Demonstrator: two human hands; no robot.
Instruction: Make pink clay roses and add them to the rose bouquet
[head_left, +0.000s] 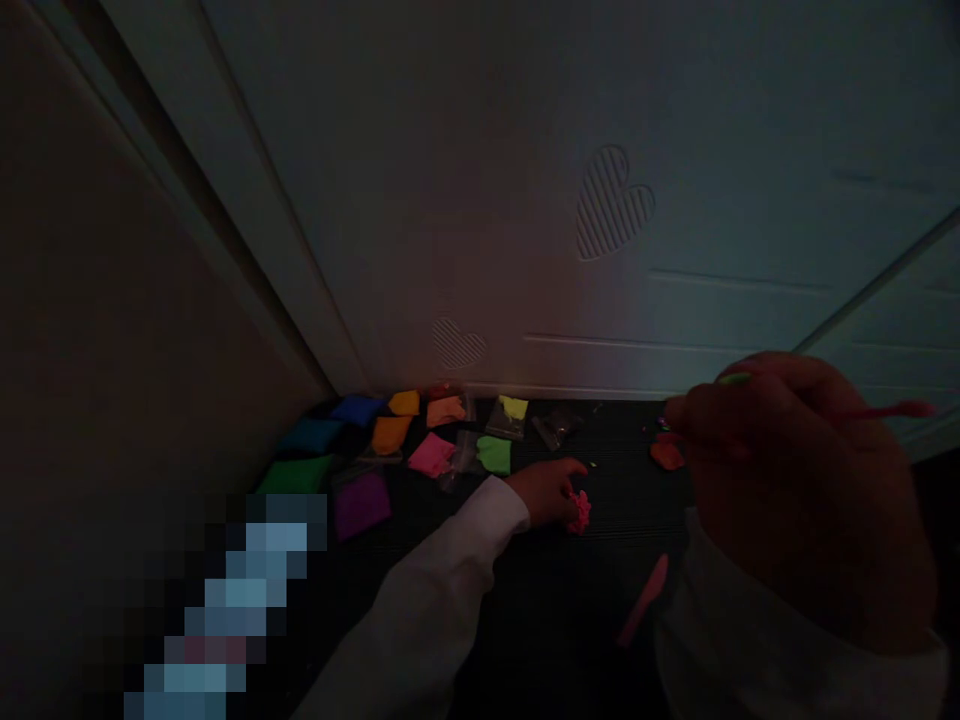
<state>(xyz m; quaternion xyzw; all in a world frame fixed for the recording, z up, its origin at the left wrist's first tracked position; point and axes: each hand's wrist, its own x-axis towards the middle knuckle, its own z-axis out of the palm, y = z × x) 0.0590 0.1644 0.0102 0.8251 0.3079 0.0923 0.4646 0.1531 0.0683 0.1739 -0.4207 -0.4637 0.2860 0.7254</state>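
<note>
My left hand (541,492) is low over the dark surface, thumb and fingers on a small bumpy piece of pink clay (579,512). One finger stretches out past it. Raised close to the camera, my right hand (795,490) is closed around a thin pink clay tool (904,410), whose rounded end sticks out to the right. A bit of green (735,379) shows at its fingers; I cannot tell whether it is clay or part of something else. Between the hands lies a pink plastic knife (645,602). A lump of orange-red clay (666,453) sits partly behind my right hand.
Packets of coloured clay stand at the left and back, among them purple (361,502), dark green (296,474), pink (432,455), light green (494,455) and yellow (513,408). A crumpled clear bag (556,428) lies beside them. A pale panel with hearts (611,205) rises behind.
</note>
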